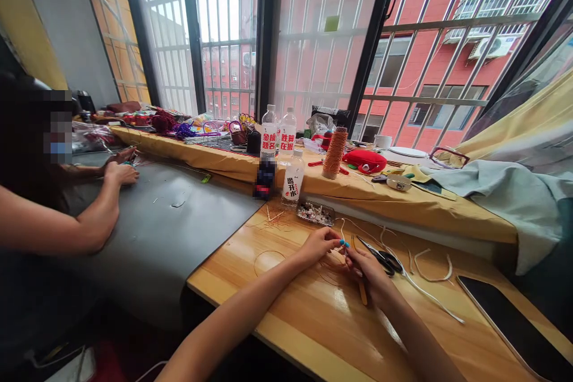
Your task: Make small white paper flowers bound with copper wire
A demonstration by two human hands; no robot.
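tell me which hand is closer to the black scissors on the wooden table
Right. The right hand lies just beside the scissors, nearly touching their handles. The left hand is further off, on the far side of the right hand from them, pinching thin cord.

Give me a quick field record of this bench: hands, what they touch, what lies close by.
left hand: fingertips pinched on a thin orange cord
right hand: meets the left hand at the cord; a thin wooden stick shows just below it
scissors: flat on the wooden table, beside the right hand
white cord: loose, right of the scissors
tray of small bits: behind the hands
bottle: upright behind the tray
co-worker's hands: apart, on the grey table
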